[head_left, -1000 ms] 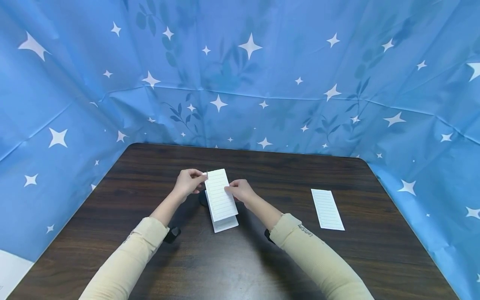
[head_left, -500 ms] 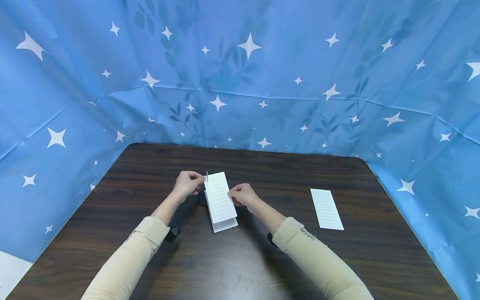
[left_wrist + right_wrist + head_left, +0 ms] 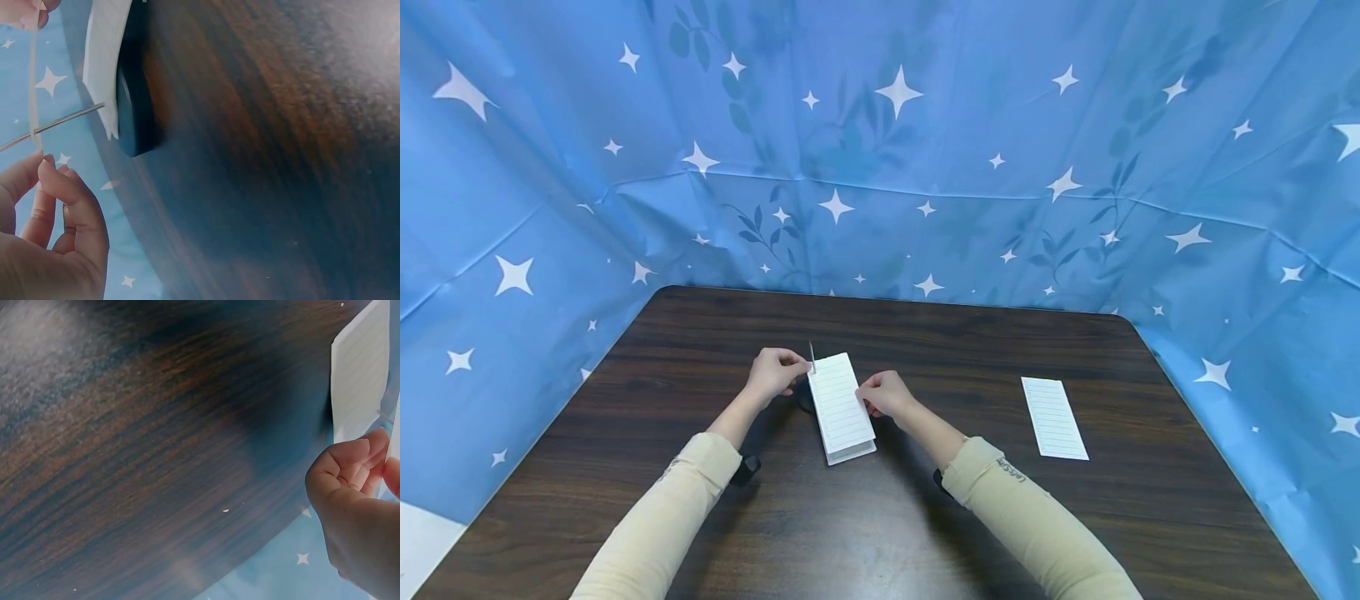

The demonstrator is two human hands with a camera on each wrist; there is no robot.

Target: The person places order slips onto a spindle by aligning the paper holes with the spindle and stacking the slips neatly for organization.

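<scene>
A white lined paper sheet point(image 3: 841, 404) is pierced near its upper left corner by a thin metal spike point(image 3: 69, 117). My left hand point(image 3: 772, 372) pinches that corner between thumb and fingertips. At the sheet's right edge, my right hand point(image 3: 883, 393) pinches it. The left wrist view shows the sheet edge-on, partway along the spike and apart from the paper below. That lower lined paper point(image 3: 359, 381) sits at the foot of the spike, against a black base point(image 3: 134, 109). In the head view the upper sheet covers most of the lower paper.
Another lined sheet point(image 3: 1055, 418) lies flat on the dark wooden table point(image 3: 970, 358), to the right of both hands. A blue curtain point(image 3: 880, 225) with white stars hangs behind the table's far edge. A white surface point(image 3: 426, 546) shows at the lower left.
The held sheet has come down along the spike, closer to the lower paper, and more of the spike stands above it. Both hands have lowered with it.
</scene>
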